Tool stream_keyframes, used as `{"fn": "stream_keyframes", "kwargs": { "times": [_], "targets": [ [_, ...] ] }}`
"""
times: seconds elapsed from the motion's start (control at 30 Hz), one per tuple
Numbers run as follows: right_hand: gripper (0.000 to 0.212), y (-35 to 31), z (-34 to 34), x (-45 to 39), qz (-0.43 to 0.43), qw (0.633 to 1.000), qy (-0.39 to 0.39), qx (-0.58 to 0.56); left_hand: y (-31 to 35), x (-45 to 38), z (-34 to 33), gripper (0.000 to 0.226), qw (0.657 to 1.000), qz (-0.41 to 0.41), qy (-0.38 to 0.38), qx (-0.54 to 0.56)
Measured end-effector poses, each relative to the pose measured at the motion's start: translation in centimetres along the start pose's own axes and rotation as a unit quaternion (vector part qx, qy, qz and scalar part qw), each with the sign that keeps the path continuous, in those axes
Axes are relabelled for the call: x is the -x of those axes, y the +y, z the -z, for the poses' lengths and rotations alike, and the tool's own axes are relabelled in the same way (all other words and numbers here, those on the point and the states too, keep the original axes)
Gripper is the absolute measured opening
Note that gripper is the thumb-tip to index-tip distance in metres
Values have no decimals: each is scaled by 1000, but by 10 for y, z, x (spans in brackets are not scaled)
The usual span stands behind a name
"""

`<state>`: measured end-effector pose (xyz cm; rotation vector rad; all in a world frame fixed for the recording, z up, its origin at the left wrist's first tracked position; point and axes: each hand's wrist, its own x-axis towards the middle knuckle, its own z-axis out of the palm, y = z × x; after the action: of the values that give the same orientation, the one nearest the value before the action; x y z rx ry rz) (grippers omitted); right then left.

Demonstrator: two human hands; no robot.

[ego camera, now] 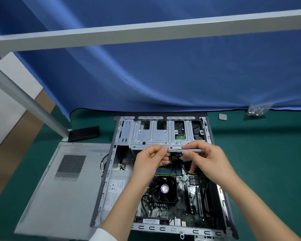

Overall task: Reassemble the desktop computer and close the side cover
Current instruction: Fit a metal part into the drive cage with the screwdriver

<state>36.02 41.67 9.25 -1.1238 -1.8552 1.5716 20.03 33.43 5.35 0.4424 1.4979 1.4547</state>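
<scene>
Above open PC case point(163, 180), screwdriver point(189, 150) betw. both hands' grip.

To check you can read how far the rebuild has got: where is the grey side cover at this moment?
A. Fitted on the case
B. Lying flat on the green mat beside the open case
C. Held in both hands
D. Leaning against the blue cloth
B: the side cover lies flat on the green mat beside the open case.

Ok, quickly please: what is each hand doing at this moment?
Left hand: fingers curled, pinching the tip end of the screwdriver.
Right hand: gripping the screwdriver's handle, above the open case.
</scene>
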Motion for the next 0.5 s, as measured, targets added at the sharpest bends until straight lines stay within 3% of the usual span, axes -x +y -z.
{"fn": "stream_keyframes", "kwargs": {
  "times": [0.33,0.5],
  "targets": [
    [15,3,-1,-6,-1,998,-26,50,-5,0,-4,12,1000,6,-4,11],
    [18,-8,20,-33,22,985,-47,162,-11,-7,-6,27,999,33,16,22]
  ]
}}
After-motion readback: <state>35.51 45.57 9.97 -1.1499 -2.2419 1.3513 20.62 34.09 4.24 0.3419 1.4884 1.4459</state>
